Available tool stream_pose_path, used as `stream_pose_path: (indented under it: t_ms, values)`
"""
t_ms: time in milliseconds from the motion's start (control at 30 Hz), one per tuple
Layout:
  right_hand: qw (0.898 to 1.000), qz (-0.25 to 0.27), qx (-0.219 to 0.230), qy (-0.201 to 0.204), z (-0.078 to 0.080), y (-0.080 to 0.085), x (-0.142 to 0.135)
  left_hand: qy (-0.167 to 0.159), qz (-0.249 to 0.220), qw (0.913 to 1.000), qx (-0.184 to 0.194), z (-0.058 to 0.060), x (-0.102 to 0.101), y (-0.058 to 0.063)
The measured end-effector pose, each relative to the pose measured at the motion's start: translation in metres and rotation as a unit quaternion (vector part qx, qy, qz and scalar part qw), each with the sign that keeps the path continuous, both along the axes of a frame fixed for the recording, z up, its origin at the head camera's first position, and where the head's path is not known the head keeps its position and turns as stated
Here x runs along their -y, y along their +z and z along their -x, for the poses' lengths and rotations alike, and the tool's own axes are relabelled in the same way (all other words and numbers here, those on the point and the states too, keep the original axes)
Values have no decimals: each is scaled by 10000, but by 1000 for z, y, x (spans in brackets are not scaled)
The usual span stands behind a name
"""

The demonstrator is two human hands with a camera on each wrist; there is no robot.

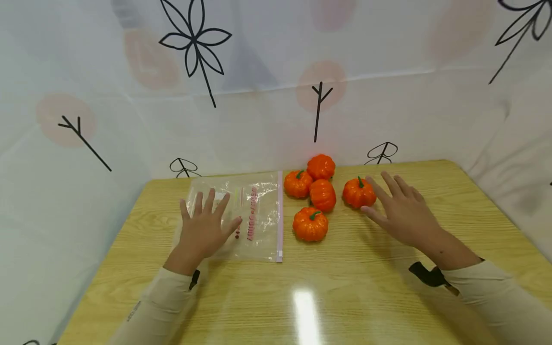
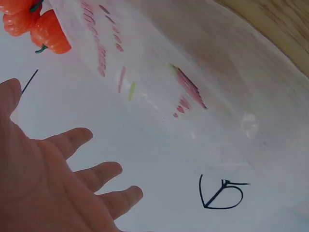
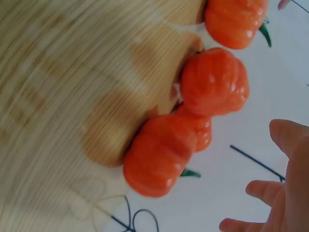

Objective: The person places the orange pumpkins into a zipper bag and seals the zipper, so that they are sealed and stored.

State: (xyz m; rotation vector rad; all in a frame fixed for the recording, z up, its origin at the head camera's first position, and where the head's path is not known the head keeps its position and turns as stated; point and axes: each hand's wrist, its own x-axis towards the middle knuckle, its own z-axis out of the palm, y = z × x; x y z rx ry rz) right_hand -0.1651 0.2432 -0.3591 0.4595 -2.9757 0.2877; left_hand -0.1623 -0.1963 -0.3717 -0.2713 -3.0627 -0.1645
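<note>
My left hand (image 1: 202, 232) hovers over a clear plastic zip bag (image 1: 263, 244), its fingers spread. The bag lies flat, with pink lettering and a pale pink zip edge with a white slider on its right side. My right hand (image 1: 403, 211) is held with fingers extended beside a small orange pumpkin (image 1: 359, 193) with a green stem; its thumb and forefinger are close to the pumpkin. Left of that, several more glossy pumpkins cluster by the bag's zip edge, the nearest pumpkin (image 1: 310, 225) a little apart in front. Neither hand holds anything.
Everything lies on a wood-grain table (image 1: 241, 297) with a bright light reflection near its front. A white cloth (image 1: 267, 120) with black plant drawings and pale pink spots hangs behind and at both sides. Dark straps (image 1: 427, 275) show at the wrists.
</note>
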Motion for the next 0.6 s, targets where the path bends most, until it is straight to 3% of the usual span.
stream_pose_path:
  t_ms: [200,433,600]
  values:
    - [9972,606,-329,305,-6,-2,28,-451,-200,9972,-559,-7,-23,-4]
    - [9846,1458,-690,668,-10,-7,68,-1138,-321,9884,-951,-17,-56,-16]
    - [9792,1676,-602,971,-10,-15,91,-1446,-140,9861,-801,-23,-65,-22]
